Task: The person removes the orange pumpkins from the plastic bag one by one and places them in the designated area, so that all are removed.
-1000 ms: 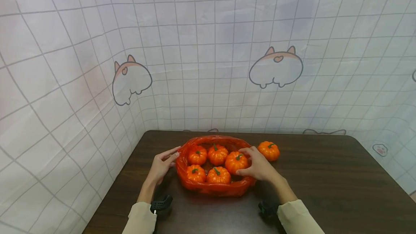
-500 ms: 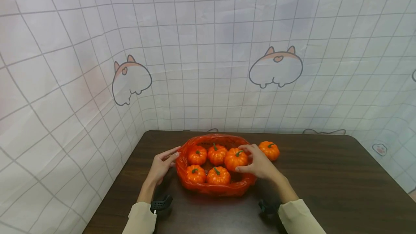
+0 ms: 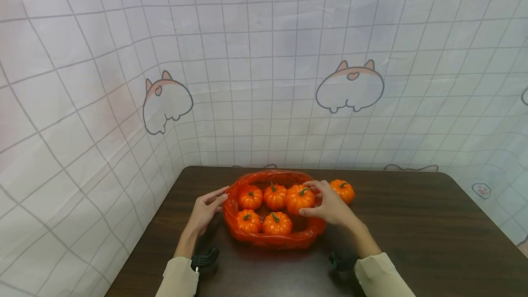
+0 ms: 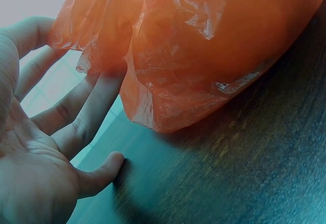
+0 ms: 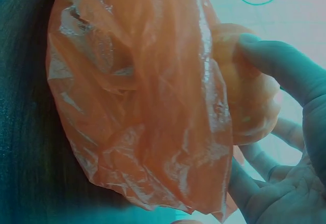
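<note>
Right in the middle of the action, a pumpkin (image 3: 298, 199) sits in your right hand (image 3: 330, 204), thumb and fingers clamped round its three o'clock side, so its stem stays uncovered; the right wrist view shows it standing proud of the rim, over the mouth of the red bag (image 3: 274, 242). And that mouth is wide, its wall folded low, so you see straight in: four more pumpkins (image 3: 277, 223) sit stem-up at six, eight, ten and twelve. Over at the bag's nine o'clock, your left hand (image 3: 205, 212) has its fingers spread apart, tips against the plastic, likely steadying that limp side. One loose pumpkin (image 3: 344, 191) waits on the counter (image 3: 412, 228) at two o'clock, just beyond your right hand, presumably within easy reach.
</note>
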Action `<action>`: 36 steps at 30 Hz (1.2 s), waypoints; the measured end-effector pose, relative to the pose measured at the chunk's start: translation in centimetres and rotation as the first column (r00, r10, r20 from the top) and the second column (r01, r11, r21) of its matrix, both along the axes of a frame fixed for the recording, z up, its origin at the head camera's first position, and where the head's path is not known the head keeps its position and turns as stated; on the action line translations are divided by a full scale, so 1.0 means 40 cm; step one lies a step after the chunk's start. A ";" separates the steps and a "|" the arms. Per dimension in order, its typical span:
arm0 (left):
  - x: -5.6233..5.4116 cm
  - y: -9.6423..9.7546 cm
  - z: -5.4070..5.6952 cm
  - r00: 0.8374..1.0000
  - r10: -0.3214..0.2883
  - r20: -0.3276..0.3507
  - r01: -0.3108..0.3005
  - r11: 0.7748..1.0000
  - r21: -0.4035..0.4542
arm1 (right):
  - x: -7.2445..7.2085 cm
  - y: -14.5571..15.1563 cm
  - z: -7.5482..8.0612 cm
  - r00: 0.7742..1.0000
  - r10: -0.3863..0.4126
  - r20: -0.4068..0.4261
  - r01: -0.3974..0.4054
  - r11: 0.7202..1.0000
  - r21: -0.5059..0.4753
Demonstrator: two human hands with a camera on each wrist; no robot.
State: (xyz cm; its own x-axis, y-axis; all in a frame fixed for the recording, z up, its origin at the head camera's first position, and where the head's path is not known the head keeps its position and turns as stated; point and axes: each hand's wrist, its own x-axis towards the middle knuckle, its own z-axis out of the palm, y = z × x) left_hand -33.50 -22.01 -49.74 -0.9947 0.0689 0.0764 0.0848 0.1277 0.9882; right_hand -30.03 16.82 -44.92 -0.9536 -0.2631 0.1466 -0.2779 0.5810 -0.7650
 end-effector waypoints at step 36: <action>0.009 0.002 0.011 1.000 -0.007 0.016 0.006 1.000 0.009 | 0.034 0.125 0.045 0.988 -0.116 -0.099 0.107 0.990 -0.097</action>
